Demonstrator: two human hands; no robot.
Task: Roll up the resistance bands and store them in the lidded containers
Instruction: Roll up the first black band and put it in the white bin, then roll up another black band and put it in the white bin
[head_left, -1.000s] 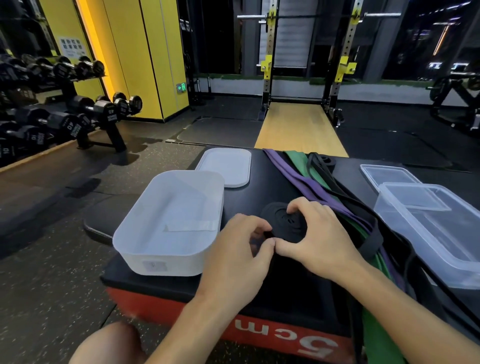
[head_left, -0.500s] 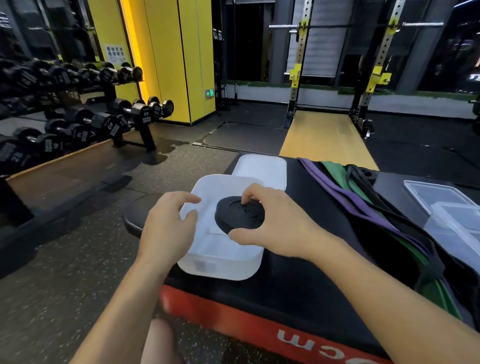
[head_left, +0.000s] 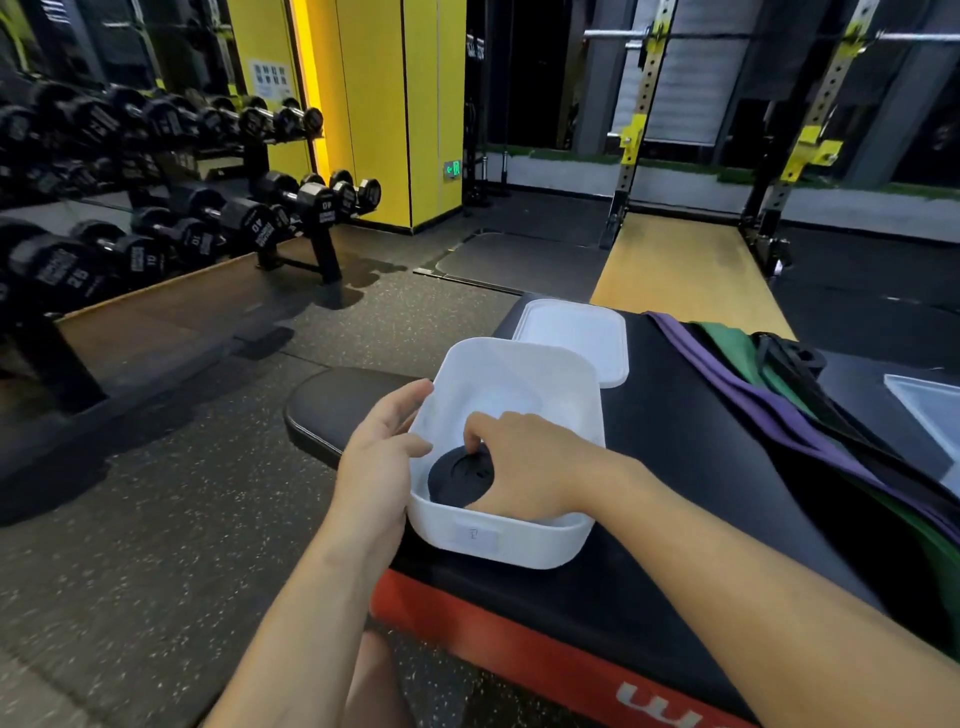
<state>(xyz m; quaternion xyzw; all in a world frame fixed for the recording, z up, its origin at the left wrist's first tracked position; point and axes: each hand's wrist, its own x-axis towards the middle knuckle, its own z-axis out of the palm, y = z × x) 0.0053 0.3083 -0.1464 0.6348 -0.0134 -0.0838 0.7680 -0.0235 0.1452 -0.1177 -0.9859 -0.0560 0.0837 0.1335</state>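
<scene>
In the lower centre of the frame, the person's right hand (head_left: 530, 467) is reaching down inside the white container (head_left: 519, 540), which is sitting near the front left corner of the black padded bench (head_left: 675, 467). Its grip is closing on the rolled black band (head_left: 457, 478): the fingers are curling over the top of the coil and the thumb is lying along its near edge. The coil is lying flat in the near left part of the container, low inside the walls.

The left hand (head_left: 382, 457) is holding the container's left wall, its grip pinching the rim, with the thumb hooking over to the inside and the fingers running along the outside.

Just behind the container, touching its far right corner, the white lid (head_left: 571, 338) is lying flat on the bench. To the right of centre, a purple band (head_left: 737, 395), a green band (head_left: 727, 343) and a loose black band (head_left: 789, 358) are stretching side by side across the bench top towards the lower right. At the right edge a clear container (head_left: 930, 410) is showing only in part.

On the left of the frame a dumbbell rack (head_left: 208, 223) is standing on the speckled floor, and at the upper right a squat rack (head_left: 634, 140) is rising over a wooden platform.
</scene>
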